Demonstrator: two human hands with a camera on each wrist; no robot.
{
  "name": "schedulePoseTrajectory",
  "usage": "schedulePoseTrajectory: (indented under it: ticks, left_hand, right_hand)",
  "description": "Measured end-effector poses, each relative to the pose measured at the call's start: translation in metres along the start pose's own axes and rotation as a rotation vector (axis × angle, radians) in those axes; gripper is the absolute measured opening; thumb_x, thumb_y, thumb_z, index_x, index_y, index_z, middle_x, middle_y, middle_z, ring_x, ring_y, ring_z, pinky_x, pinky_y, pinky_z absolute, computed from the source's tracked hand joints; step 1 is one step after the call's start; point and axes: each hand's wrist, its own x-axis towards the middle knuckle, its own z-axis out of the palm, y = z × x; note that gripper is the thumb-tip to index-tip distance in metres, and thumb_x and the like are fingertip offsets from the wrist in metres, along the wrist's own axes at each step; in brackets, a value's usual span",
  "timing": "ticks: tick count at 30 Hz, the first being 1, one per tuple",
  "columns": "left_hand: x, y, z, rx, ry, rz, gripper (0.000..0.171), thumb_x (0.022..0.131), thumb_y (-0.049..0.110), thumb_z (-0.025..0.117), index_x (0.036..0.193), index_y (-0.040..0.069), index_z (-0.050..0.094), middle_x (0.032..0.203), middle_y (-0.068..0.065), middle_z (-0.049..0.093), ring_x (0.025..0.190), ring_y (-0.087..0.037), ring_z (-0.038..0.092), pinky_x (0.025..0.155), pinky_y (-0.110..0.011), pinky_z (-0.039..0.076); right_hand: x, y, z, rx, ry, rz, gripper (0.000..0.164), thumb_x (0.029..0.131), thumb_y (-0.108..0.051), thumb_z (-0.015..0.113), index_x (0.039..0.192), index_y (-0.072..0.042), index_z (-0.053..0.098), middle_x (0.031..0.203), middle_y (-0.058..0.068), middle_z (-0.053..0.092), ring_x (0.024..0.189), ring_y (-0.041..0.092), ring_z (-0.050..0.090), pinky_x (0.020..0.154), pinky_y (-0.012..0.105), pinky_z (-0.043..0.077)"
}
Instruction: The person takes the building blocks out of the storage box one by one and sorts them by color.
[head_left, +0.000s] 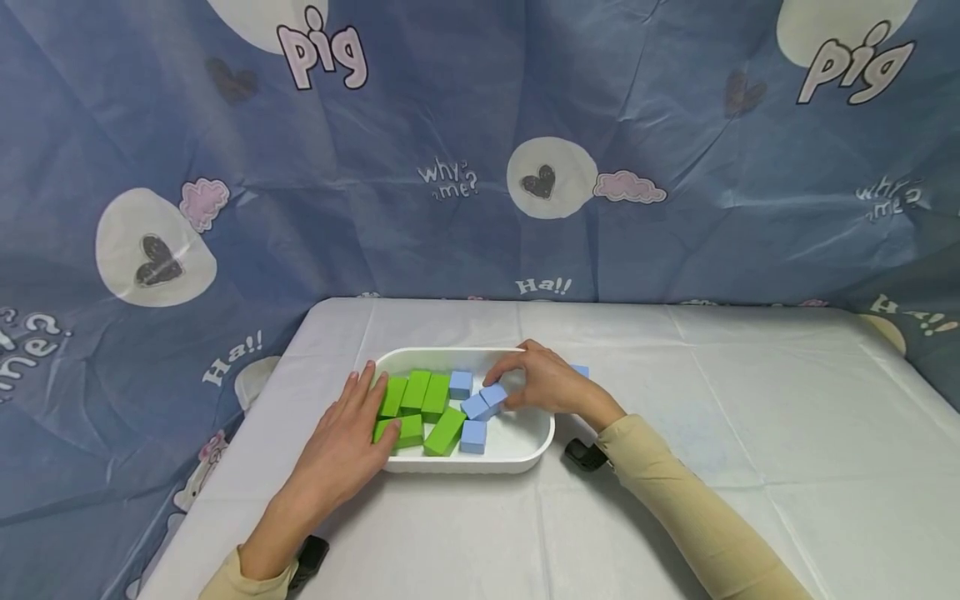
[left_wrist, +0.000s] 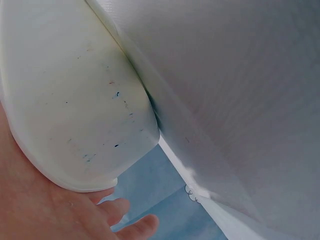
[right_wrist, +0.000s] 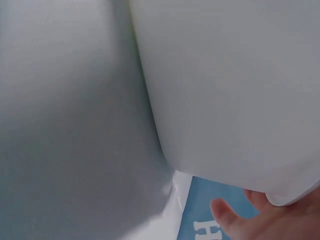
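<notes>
A white tray [head_left: 465, 467] on the table holds several green blocks [head_left: 436, 396] on its left and several smaller blue cubes [head_left: 473, 436] toward the middle. My left hand [head_left: 337, 446] lies over the tray's left end with its fingers extended and the thumb beside a green block [head_left: 405, 432]. From the right, my right hand [head_left: 551, 379] reaches over the rim and pinches a blue cube [head_left: 493, 394] between thumb and fingers. That cube touches another blue cube [head_left: 476, 407]. In the wrist views, the tray's outer wall [left_wrist: 85, 110] hides the blocks.
One more blue cube [head_left: 581, 370] lies outside the tray, partly hidden behind my right hand. A white cloth [head_left: 750, 400] covers the table, and a blue printed curtain [head_left: 420, 242] hangs behind its back edge. Dark wrist cameras [head_left: 585, 455] sit under both wrists.
</notes>
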Motion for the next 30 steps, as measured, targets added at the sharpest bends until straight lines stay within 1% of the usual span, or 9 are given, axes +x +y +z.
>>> schedulePoseTrajectory:
  ticks: [5,14,21,27,30]
  left_hand:
    - [0.0,-0.001,0.001,0.0,0.004,-0.001,0.066,0.101,0.033,0.048,0.154,0.0,0.026,0.163,-0.017,0.011,0.148,-0.039,0.009,0.111,-0.062,0.021]
    - [0.0,-0.001,0.001,0.005,0.001,-0.002,0.067,0.101,0.033,0.048,0.155,0.0,0.025,0.163,-0.017,0.01,0.148,-0.038,0.008,0.112,-0.061,0.02]
    - [0.0,-0.001,0.0,0.003,0.0,-0.001,0.067,0.101,0.033,0.048,0.155,0.0,0.024,0.163,-0.017,0.011,0.148,-0.037,0.008,0.111,-0.061,0.02]
    - [0.0,-0.001,0.0,0.014,0.0,-0.002,0.067,0.101,0.034,0.047,0.155,0.001,0.024,0.163,-0.016,0.011,0.149,-0.035,0.007,0.111,-0.062,0.019]
    - [0.0,-0.001,0.0,0.013,-0.002,-0.002,0.067,0.102,0.034,0.047,0.155,0.001,0.023,0.163,-0.016,0.011,0.149,-0.035,0.007,0.111,-0.061,0.019]
  right_hand:
    - [0.0,0.003,0.001,0.054,-0.004,-0.01,0.037,0.072,-0.013,0.086,0.103,-0.03,0.075,0.11,-0.02,0.066,0.11,0.018,0.046,0.092,0.039,0.042]
    - [-0.002,0.007,-0.001,0.184,-0.032,-0.014,0.036,0.076,-0.011,0.085,0.105,-0.028,0.073,0.112,-0.016,0.064,0.114,0.025,0.046,0.096,0.044,0.041]
    - [-0.002,0.01,-0.002,0.236,-0.027,-0.049,0.033,0.078,-0.01,0.082,0.107,-0.024,0.073,0.112,-0.014,0.066,0.122,0.017,0.05,0.107,0.045,0.035]
    - [-0.004,0.011,-0.001,0.265,0.007,-0.031,0.033,0.079,-0.013,0.081,0.108,-0.024,0.071,0.108,-0.013,0.067,0.123,0.014,0.052,0.108,0.044,0.036]
    - [-0.005,0.012,-0.001,0.272,0.027,-0.021,0.033,0.079,-0.014,0.081,0.109,-0.024,0.07,0.108,-0.012,0.067,0.12,0.013,0.053,0.106,0.044,0.037]
